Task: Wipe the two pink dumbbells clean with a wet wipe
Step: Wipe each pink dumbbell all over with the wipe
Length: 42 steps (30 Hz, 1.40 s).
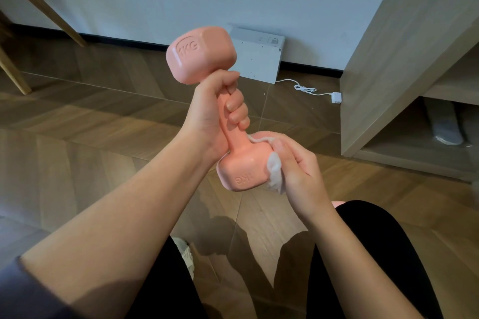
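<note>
Left arm nearest; left hand (210, 114) fist-grips pink dumbbell (202, 54) by handle, tilted upright. Right hand (298, 171) fingers curled round white wipe (275, 176), pressed vs lower head.

My left hand (213, 114) grips the dumbbell (202, 54) handle, forearm raised. My right hand (298, 171) pinches the wipe (275, 176), fingers curled.

Illumination is soft, even and moderately dim, with no hard glare. A diffuse shadow of the dumbbell (204, 57) falls on the floor (103, 124) beneath it, indicating a source above and behind the camera. The cabinet (404, 59) recess is dark. Wide-angle distortion bends the skirting (129, 40) and tilts vertical edges. Centre detail is sharp; corners soften.
</note>
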Each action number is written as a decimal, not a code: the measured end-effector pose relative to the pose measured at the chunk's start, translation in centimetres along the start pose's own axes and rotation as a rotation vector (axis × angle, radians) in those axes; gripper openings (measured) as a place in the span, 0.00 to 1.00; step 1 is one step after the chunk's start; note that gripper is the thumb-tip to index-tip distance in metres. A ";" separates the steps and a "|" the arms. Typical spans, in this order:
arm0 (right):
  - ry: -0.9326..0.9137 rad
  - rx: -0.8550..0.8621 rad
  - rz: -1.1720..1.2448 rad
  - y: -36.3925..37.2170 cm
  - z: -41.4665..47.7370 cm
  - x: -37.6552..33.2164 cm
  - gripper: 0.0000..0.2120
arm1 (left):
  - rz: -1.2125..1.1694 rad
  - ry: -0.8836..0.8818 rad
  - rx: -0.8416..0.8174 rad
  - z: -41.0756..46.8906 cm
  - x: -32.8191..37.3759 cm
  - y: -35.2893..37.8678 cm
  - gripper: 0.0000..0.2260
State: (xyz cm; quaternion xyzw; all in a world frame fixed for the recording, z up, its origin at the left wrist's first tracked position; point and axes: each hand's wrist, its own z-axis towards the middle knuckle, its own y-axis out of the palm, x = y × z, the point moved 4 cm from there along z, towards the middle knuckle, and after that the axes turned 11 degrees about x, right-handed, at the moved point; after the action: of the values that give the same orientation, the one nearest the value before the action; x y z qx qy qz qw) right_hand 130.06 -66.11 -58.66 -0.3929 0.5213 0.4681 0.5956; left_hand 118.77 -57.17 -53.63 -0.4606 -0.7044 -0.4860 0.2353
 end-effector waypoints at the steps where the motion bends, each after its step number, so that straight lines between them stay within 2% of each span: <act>1: -0.007 0.005 0.007 0.0 -0.1 0.0 0.14 | 0.008 -0.007 -0.007 0.0 0.0 0.0 0.15; 3: -0.071 0.043 -0.010 0.0 -0.4 0.0 0.14 | 0.017 -0.021 -0.003 0.0 -0.2 0.1 0.15; 8: -0.363 0.105 -0.078 -0.2 -1.2 -0.6 0.13 | 0.045 -0.025 0.041 0.2 -0.5 -0.1 0.15; 10: -0.410 0.106 -0.104 -0.1 -1.2 -0.6 0.13 | 0.066 -0.011 0.035 0.3 -0.5 -0.1 0.15; 17: -0.225 0.096 -0.148 -0.2 -0.2 1.0 0.15 | 0.091 0.014 -0.010 0.2 -0.2 0.2 0.15; 24: -0.477 0.094 -0.116 -0.3 -1.4 -0.3 0.14 | 0.133 0.039 0.012 0.3 -0.1 -0.1 0.15; 31: -0.203 0.080 -0.139 -0.5 -0.6 1.1 0.14 | 0.155 0.033 -0.105 -0.1 -0.6 0.8 0.17; 36: -0.402 0.115 -0.149 -0.8 -1.4 0.3 0.14 | 0.150 0.024 -0.059 0.1 -0.4 0.6 0.17; 42: -0.289 0.071 -0.228 -0.4 -1.2 0.8 0.13 | 0.198 0.071 -0.027 -0.2 -0.6 0.5 0.15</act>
State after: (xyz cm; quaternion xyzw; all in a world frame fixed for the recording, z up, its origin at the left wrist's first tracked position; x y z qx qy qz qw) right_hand 130.14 -67.20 -59.63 -0.3569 0.3987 0.4305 0.7269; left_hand 119.50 -57.53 -53.78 -0.5134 -0.6403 -0.4858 0.3008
